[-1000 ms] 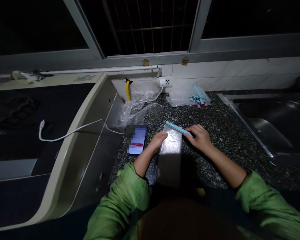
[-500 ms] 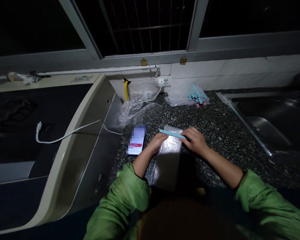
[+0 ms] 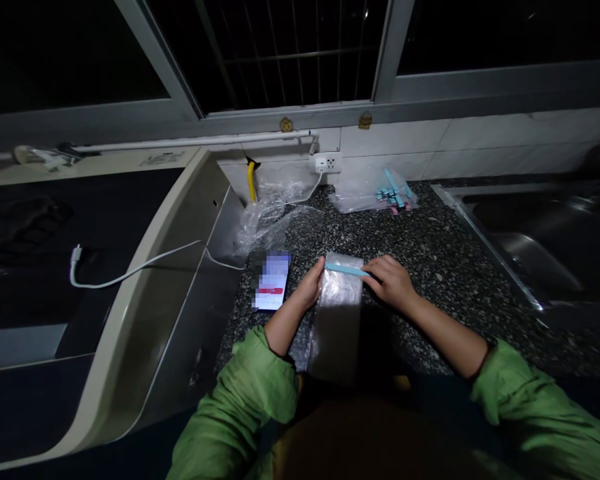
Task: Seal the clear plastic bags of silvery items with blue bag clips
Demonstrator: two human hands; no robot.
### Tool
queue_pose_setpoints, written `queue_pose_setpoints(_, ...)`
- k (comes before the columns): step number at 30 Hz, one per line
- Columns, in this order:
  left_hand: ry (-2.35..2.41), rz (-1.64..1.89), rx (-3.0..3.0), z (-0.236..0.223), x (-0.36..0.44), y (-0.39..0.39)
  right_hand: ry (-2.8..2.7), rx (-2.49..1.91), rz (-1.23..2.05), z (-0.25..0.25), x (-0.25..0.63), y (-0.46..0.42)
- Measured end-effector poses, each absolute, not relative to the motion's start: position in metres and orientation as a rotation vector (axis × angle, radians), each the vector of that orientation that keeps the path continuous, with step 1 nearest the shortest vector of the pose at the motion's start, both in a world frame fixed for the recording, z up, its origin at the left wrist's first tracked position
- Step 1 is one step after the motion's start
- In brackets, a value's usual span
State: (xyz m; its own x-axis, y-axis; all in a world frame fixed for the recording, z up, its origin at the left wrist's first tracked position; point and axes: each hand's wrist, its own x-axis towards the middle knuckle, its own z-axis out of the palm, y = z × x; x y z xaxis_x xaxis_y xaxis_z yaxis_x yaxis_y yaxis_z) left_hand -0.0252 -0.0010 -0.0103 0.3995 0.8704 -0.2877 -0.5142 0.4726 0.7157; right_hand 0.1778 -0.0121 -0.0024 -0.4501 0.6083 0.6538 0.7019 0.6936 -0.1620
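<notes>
A light-blue bag sealing clip [image 3: 347, 269] lies across the upper part of a clear plastic bag [image 3: 337, 320], which hangs flat toward the counter's front edge. My right hand [image 3: 387, 277] pinches the clip's right end between thumb and fingers. At the left end of the clip, my left hand [image 3: 311, 285] is closed with its thumb upright, against the bag's edge; its fingertips are partly hidden behind the bag. A lit phone [image 3: 273, 281] lies just left of my left hand.
More blue and pink clips [image 3: 396, 193] lie by a clear bag near the wall. Crumpled plastic [image 3: 267, 213] sits at the back left. A sink [image 3: 505, 247] is at right, a pale appliance [image 3: 145, 267] with a white cable [image 3: 130, 272] at left, and a socket [image 3: 325, 163] behind.
My left thumb has moved off the bag's front to the clip's left end, and the hand has shifted slightly left. The clip now lies flatter across the bag. My right hand stays put.
</notes>
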Motion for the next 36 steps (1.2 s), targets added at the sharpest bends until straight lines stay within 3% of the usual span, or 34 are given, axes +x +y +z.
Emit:
queue_pose_setpoints(14,1.152,1.086,0.877,0.003,-0.027,-0.004,-2.134,-1.001,0.041,-0.006,0.174,-0.012)
queue_pose_setpoints(36,1.073,1.071,0.786,-0.002,-0.023,-0.005,-2.071,-0.947,0.019,-0.006,0.173,-0.012)
